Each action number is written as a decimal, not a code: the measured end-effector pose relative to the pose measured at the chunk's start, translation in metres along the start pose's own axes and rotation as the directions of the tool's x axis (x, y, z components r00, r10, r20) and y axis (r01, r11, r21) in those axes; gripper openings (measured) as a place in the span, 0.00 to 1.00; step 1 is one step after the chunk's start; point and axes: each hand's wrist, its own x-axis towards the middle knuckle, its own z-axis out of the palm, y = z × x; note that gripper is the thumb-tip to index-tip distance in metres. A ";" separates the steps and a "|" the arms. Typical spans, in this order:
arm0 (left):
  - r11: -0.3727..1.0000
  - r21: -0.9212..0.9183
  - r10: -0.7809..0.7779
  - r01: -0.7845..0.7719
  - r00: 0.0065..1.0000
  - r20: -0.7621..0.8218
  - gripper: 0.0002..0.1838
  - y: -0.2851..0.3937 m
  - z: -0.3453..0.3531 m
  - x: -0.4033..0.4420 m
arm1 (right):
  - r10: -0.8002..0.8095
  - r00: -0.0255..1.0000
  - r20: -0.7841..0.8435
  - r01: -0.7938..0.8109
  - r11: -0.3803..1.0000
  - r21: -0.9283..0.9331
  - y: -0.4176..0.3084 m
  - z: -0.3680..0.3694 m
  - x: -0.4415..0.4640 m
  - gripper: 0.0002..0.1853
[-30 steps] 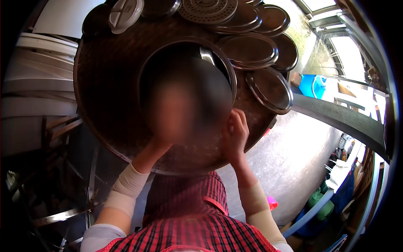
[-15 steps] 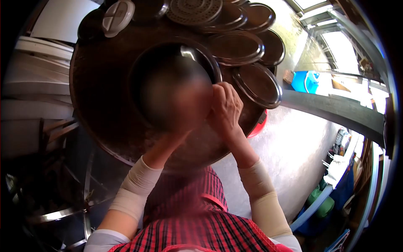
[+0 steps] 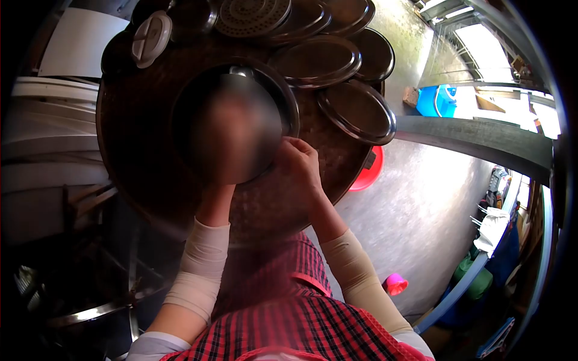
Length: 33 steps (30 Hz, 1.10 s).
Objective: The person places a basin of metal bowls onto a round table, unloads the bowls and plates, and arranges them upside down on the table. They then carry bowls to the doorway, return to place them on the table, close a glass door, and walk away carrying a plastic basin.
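Note:
A wide dark metal pot (image 3: 291, 99) stands on a round brown table (image 3: 135, 150). My left hand (image 3: 232, 129) reaches into the pot, and a blur covers its fingers and whatever they touch. At the pot's right front edge, my right hand (image 3: 303, 161) is closed, with thumb and fingertips pinched at the rim. Beyond the pot lie several oval metal trays (image 3: 316, 60), along with a round perforated metal plate (image 3: 253, 15). A pale oval lid-like piece (image 3: 152, 39) with a ridge across it rests at the far left of the table.
Beneath the table's right edge, a red basin (image 3: 370, 171) sits on the grey floor. A pink cup-like container (image 3: 395, 284) stands near my right forearm. A grey beam (image 3: 469, 135) runs off to the right, with a blue container (image 3: 436, 101) behind it. Metal bars (image 3: 90, 314) are at lower left.
The view has shifted, bringing the pink container into sight. My left forearm is straighter and its hand points further into the pot. My right hand stays at the rim, lower on its right side.

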 end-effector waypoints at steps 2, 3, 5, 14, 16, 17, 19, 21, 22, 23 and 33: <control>1.000 0.002 -0.013 0.013 1.000 -0.005 0.07 0.000 0.000 0.002 | 0.056 0.998 0.039 -0.066 0.949 0.309 0.012 -0.003 0.012 0.10; 1.000 0.002 -0.018 0.018 1.000 -0.011 0.07 0.000 0.001 0.004 | 0.077 0.995 0.065 -0.098 0.886 0.452 0.016 -0.004 0.016 0.09; 1.000 0.000 -0.031 0.031 0.999 -0.020 0.07 0.001 0.003 0.008 | 0.198 0.971 0.132 -0.235 0.703 0.671 0.014 -0.004 0.020 0.08; 0.957 -0.204 -0.224 0.207 0.972 -0.064 0.08 0.017 -0.013 0.025 | 0.220 0.965 0.142 -0.254 0.653 0.713 0.007 0.019 0.013 0.05; 0.886 -0.344 -0.344 0.311 0.938 -0.037 0.08 0.032 -0.033 0.030 | 0.046 0.972 0.232 -0.193 0.720 0.666 -0.002 0.020 0.001 0.05; 0.829 -0.422 -0.405 0.367 0.914 0.000 0.08 0.037 -0.042 0.029 | -0.025 0.956 0.293 -0.193 0.699 0.689 -0.005 0.019 -0.003 0.05; 0.681 -0.575 -0.499 0.453 0.862 0.088 0.08 0.038 -0.055 0.019 | -0.112 0.915 0.389 -0.285 0.503 0.816 -0.011 0.016 -0.008 0.05; 0.587 -0.699 -0.411 0.409 0.894 0.178 0.09 0.008 -0.050 -0.008 | -0.157 0.912 0.380 -0.275 0.454 0.847 -0.021 0.001 -0.019 0.05; 0.591 -0.702 -0.376 0.397 0.906 0.195 0.09 -0.003 -0.043 -0.019 | -0.139 0.939 0.313 -0.204 0.506 0.838 -0.021 -0.021 -0.032 0.05; 0.708 -0.584 -0.372 0.397 0.913 0.168 0.10 -0.010 -0.033 -0.030 | -0.101 0.974 0.201 -0.101 0.601 0.793 -0.020 -0.044 -0.044 0.06; 0.971 -0.129 -0.220 0.203 0.966 -0.138 0.11 -0.013 -0.007 -0.046 | -0.023 0.997 -0.077 0.043 0.962 0.268 0.035 -0.231 -0.136 0.12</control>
